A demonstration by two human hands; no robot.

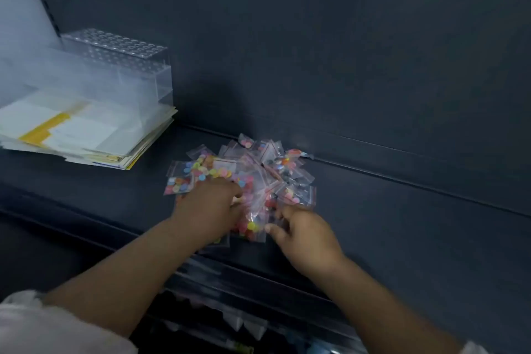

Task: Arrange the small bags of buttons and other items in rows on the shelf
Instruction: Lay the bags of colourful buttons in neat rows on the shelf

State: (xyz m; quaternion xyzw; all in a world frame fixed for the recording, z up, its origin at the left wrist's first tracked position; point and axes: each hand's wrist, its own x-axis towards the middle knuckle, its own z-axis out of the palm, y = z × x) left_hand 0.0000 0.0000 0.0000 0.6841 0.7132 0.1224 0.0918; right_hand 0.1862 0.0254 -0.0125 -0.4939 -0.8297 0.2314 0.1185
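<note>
bags [244,178]: heaped loose mid-shelf [402,224], no rows yet | your left hand [209,207] and right hand [301,227] lie on the near edge of the bags, close together; blur hides whether either pinches one | handling: likely light, slick, floppy film, buttons [201,172] shifting inside | take each by its sealed top strip

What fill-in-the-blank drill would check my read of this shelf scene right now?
The button bags lie heaped on the dark ____.
The clear perforated rack stands to the bags' ____.
The paper stack shows a ____ stripe.
The left hand and right hand both touch the ____.
Missing: shelf, left, yellow, bags.
</note>
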